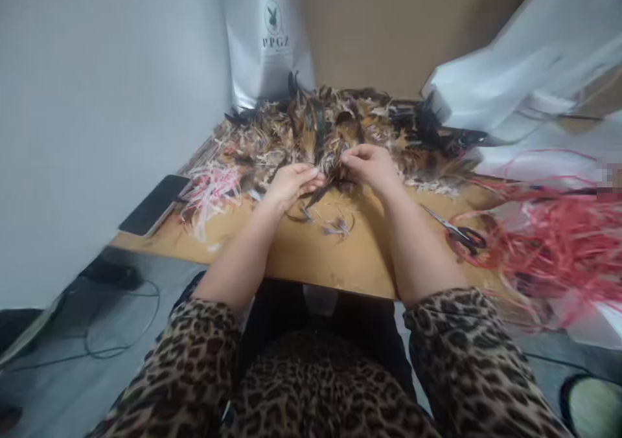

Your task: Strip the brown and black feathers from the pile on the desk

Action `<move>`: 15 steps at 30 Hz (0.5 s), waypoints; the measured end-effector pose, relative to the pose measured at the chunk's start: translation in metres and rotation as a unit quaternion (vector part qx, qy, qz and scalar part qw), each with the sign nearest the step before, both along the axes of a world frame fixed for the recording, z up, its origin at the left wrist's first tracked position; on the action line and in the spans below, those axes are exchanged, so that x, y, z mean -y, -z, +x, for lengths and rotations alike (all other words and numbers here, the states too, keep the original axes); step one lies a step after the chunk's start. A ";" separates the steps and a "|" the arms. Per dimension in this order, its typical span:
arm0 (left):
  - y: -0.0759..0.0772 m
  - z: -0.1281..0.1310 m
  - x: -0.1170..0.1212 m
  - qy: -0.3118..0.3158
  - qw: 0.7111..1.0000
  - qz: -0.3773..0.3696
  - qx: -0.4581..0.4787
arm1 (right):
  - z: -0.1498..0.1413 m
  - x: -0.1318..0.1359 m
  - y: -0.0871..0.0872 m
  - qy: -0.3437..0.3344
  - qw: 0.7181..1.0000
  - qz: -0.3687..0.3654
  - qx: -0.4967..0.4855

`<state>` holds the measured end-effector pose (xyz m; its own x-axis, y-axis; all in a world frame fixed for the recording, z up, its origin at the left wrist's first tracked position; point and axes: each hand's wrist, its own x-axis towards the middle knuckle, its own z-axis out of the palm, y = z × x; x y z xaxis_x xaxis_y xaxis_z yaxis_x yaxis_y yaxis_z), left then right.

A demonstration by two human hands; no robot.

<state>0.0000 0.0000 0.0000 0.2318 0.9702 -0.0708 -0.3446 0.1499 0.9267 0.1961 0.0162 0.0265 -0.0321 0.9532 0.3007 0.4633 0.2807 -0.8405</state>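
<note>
Grip of left hand (297, 184) and right hand (370, 167) pinched on feather bundle (332, 164), long axis slanting, dark end (317, 195) pointing near-left

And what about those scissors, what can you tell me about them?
The scissors lie on the tan tabletop, beside the person's right forearm, with neither hand on them. They have slim, silvery blades that look like metal, and dark looped handles that look like plastic. The blades point away from the person and to the left; the handles lie among red strands. The picture is too soft to show whether the blades are fully closed.
</note>
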 end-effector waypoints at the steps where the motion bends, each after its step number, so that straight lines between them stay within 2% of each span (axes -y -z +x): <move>1: 0.000 0.000 0.000 0.000 1.000 0.000 -0.001 | 0.007 0.000 -0.001 0.003 0.999 -0.007 0.039; 4: 0.001 0.000 0.000 0.001 1.000 -0.003 -0.002 | 0.022 0.000 -0.003 0.007 0.986 -0.032 0.166; 6: 0.001 0.000 0.000 0.001 1.000 -0.007 -0.003 | 0.025 0.000 -0.001 0.002 0.963 -0.053 0.265; 9: 0.001 -0.001 0.001 0.005 1.000 -0.012 0.000 | 0.018 0.002 0.004 0.016 0.925 -0.060 0.374; 12: 0.000 -0.001 0.001 0.010 1.000 -0.016 0.002 | 0.008 0.003 0.010 0.043 0.896 -0.062 0.438; 13: 0.000 -0.001 0.001 0.012 1.000 -0.015 0.007 | 0.007 0.003 0.011 0.051 0.896 -0.064 0.436; 15: 0.000 -0.002 0.001 0.020 0.999 -0.010 0.024 | 0.008 0.002 0.010 0.062 0.925 -0.059 0.371</move>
<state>-0.0021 -0.0009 -0.0001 0.2738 0.9586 -0.0786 -0.3827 0.1835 0.9054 0.2038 0.0141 0.0165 -0.0764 0.9880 0.1340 0.9473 0.1138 -0.2994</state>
